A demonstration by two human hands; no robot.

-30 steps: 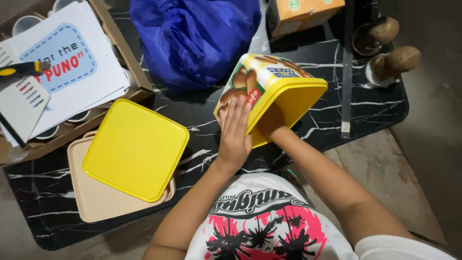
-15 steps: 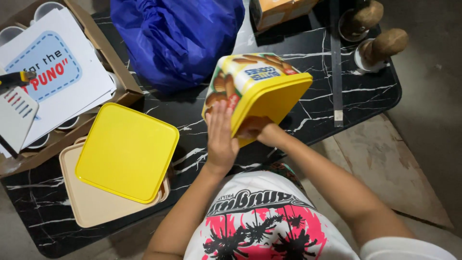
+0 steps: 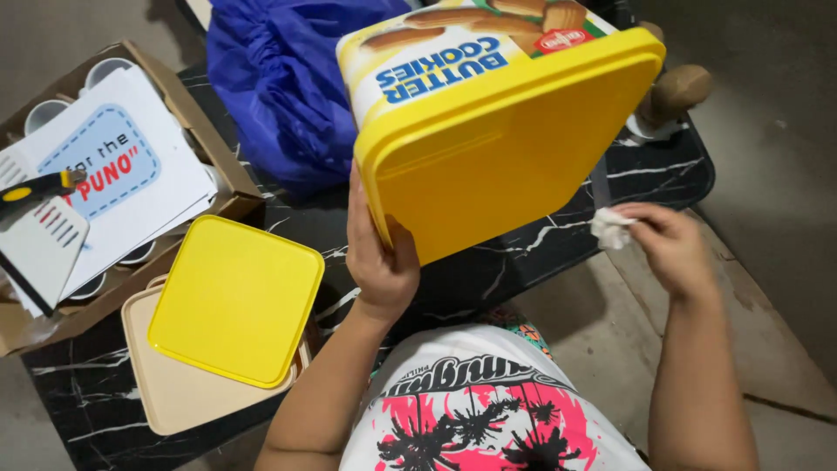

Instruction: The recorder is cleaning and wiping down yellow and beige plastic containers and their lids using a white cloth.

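My left hand (image 3: 381, 258) grips the lower edge of a yellow-lidded biscuit container (image 3: 497, 131) and holds it up close to the camera, tilted, with the yellow lid facing me. My right hand (image 3: 671, 244) is off to the right, apart from the container, pinching a small crumpled white tissue (image 3: 610, 228). A loose yellow lid (image 3: 235, 298) lies on a beige lid (image 3: 174, 392) on the black marble-patterned table (image 3: 78, 401), left of my left arm.
A blue bag (image 3: 283, 87) lies at the back of the table. A cardboard box (image 3: 222, 166) at left holds white printed papers, white cups and a yellow-handled cutter (image 3: 39, 187). Brown and white objects (image 3: 676, 92) stand at the table's right end.
The container has been lifted off the table toward the camera by my left hand. My right hand came away from it and moved right, holding the tissue.
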